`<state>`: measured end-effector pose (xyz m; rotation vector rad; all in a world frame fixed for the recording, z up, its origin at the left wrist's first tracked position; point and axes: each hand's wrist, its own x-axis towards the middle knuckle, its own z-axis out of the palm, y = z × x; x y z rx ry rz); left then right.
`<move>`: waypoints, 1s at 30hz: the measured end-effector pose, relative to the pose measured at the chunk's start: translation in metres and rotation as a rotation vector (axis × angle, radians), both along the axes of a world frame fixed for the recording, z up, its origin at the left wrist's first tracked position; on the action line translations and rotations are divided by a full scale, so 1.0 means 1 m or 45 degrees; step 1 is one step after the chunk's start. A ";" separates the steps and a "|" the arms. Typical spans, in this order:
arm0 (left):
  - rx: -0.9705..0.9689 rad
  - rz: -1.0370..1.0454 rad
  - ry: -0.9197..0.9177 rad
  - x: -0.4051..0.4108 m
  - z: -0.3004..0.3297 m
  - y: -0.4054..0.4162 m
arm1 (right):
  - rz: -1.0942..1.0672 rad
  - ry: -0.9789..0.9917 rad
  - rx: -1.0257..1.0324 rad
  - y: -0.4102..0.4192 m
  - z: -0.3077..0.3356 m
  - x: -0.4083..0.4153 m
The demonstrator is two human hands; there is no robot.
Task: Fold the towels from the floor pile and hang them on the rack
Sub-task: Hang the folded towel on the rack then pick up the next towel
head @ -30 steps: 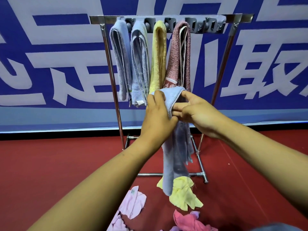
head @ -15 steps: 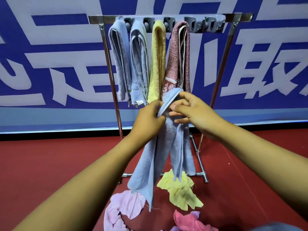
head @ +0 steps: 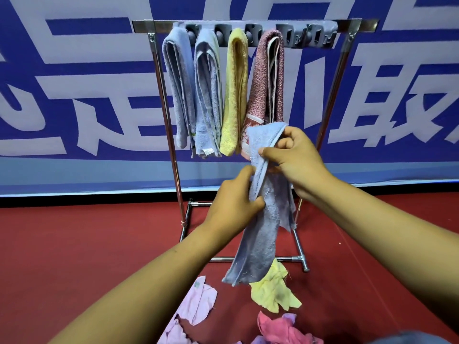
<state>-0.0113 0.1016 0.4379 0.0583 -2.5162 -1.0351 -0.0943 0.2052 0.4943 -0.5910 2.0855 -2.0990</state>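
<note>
Fingers of both hands pinch blue towel hanging between them.

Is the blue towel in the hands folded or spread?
Folded lengthwise: blue towel hangs as a narrow doubled strip, pinched by right hand and left hand.

Rack of shiny polished metal; blue towel soft, fuzzy matt terry cloth; floor matt red.
</note>
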 end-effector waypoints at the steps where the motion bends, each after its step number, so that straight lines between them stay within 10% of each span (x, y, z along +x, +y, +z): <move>1: -0.025 0.007 -0.006 0.000 -0.003 0.001 | -0.009 0.009 0.016 0.000 -0.001 -0.001; 8: 0.383 -0.278 -0.487 0.004 -0.012 -0.016 | 0.075 0.022 -0.065 0.010 0.005 -0.004; 13: 0.651 0.146 -0.318 -0.004 0.013 -0.037 | 0.252 -0.024 -0.174 0.016 0.011 0.000; 30: 1.321 -0.418 -0.330 -0.012 0.044 -0.031 | 0.450 -0.110 -0.115 0.032 0.003 -0.007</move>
